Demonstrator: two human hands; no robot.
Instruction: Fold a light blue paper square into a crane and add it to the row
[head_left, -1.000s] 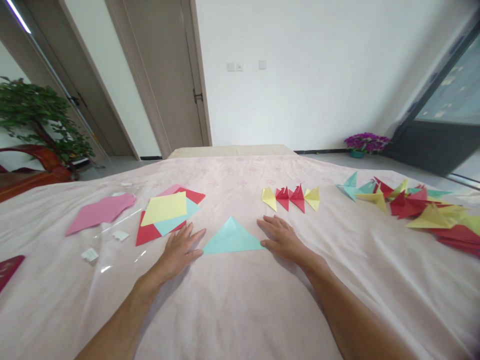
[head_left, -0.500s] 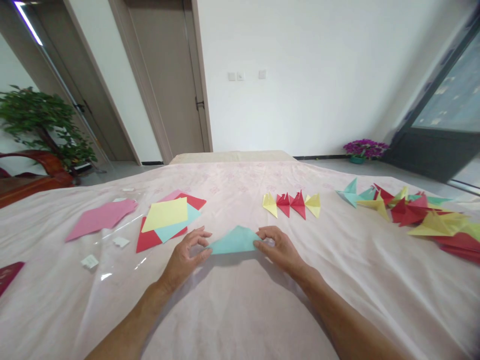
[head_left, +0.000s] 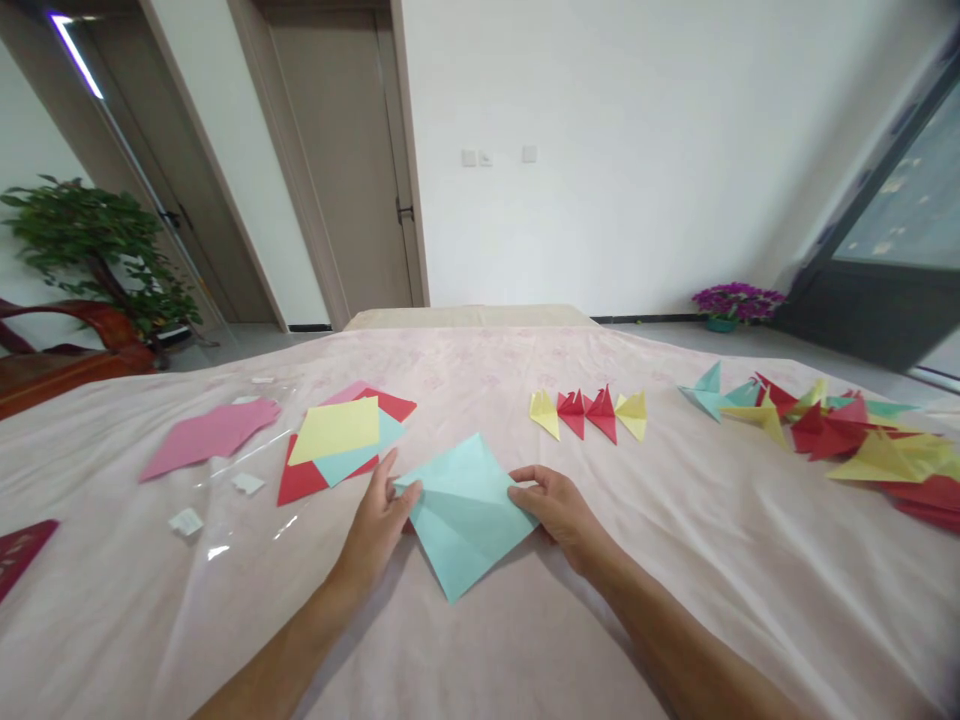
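A light blue square of origami paper is spread out between my hands, one corner pointing toward me and faint creases across it. My left hand pinches its left corner, thumb on top and fingers partly underneath. At the opposite corner, my right hand grips the sheet between thumb and fingers. Beyond the paper, to the right, stands a short row of folded paper cranes, including a yellow crane and a red crane.
Loose sheets lie left of my hands, with a yellow sheet uppermost. Farther left are pink sheets, a clear plastic sleeve and white scraps. Several folded cranes are heaped at the right. A pale pink cloth covers the table.
The blue paper has gone from a folded triangle to an opened square, its near corner now toward me. Both hands keep hold of its sides. The view has shifted slightly.
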